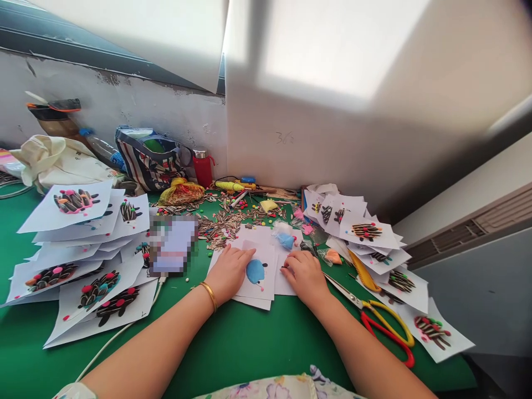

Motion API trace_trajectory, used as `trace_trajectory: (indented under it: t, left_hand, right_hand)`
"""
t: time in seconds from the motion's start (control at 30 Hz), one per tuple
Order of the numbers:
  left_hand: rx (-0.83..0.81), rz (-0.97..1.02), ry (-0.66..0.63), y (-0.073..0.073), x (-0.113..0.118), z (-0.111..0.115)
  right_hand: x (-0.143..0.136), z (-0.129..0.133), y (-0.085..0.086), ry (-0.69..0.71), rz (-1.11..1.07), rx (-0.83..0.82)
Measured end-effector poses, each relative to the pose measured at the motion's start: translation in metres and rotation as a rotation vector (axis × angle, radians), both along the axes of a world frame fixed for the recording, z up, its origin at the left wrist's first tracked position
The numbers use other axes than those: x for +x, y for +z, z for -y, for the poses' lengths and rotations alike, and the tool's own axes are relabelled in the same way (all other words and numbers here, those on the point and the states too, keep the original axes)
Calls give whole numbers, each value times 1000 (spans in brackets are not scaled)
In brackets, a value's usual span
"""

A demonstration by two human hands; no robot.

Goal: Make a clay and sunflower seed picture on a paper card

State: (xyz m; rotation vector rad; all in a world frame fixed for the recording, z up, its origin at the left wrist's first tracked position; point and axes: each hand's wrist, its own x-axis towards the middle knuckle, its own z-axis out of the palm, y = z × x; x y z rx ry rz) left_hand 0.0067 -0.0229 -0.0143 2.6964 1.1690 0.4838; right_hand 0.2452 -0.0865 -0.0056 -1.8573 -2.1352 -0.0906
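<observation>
A white paper card (269, 277) lies on top of other sheets in front of me. On it is a flat blue clay shape (255, 272) with a dark piece at its upper right and tiny pink dots below. My left hand (230, 271) rests flat on the card's left side, fingers stretched toward the blue shape. Just right of the card, my right hand (305, 277) pinches a small dark piece (284, 269) that looks like a sunflower seed, mostly hidden by the fingers. Behind the hands are a lump of blue clay (286, 240) in plastic and many loose sunflower seeds (224, 224).
Stacks of seed-decorated cards stand left (83, 249) and right (374, 235). Scissors (386, 332) lie by my right forearm. A phone (174, 246) with a cable, a red bottle (203, 169), a striped bag (145, 160) and orange clay (333, 256) also occupy the green table (286, 338).
</observation>
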Motion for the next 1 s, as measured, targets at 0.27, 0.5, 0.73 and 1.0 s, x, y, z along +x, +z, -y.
trace_trajectory:
  t: [0.27, 0.5, 0.73, 1.0]
  left_hand:
    - [-2, 10, -5, -1, -1, 0]
    - [1, 16, 6, -2, -1, 1]
    - [-13, 24, 4, -1, -1, 2]
    - [-22, 32, 9, 2, 0, 3]
  right_hand:
    - [3, -2, -7, 79, 4, 10]
    - [4, 3, -7, 59, -198, 30]
    - [3, 2, -10, 106, -212, 1]
    - [8, 15, -10, 120, -84, 42]
